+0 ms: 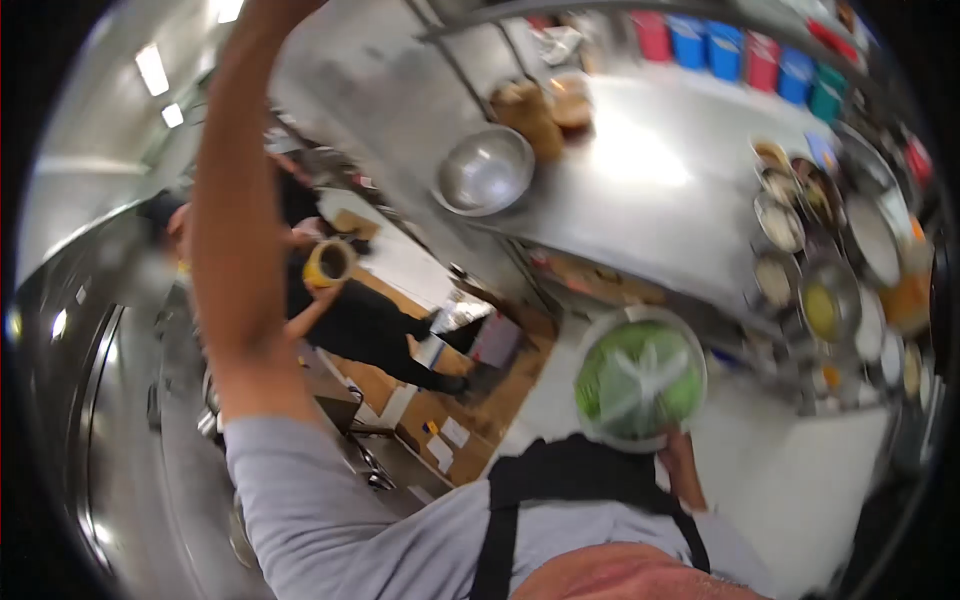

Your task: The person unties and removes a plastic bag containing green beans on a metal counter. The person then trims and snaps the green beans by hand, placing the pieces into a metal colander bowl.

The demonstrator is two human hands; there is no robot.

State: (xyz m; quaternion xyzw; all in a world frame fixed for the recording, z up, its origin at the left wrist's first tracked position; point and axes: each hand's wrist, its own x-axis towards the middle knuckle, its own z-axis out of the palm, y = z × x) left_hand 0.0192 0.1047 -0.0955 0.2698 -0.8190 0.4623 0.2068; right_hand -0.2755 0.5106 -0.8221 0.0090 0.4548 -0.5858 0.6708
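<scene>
A round metal bowl (697,395) with green contents is held against my apron at waist height. My right hand (680,458) grips its lower rim. On the green contents lies a crumpled, whitish translucent piece (645,370) that looks like plastic film. My left arm (240,230) is stretched far up, and its hand is cut off by the top edge, so what it touches is hidden.
A steel counter (560,205) carries an unfilled metal bowl (484,170), several filled bowls (820,305) and coloured containers (725,50). At left, a co-worker in dark clothes holds a yellow-banded container (330,263). Cardboard (465,455) covers part of the floor.
</scene>
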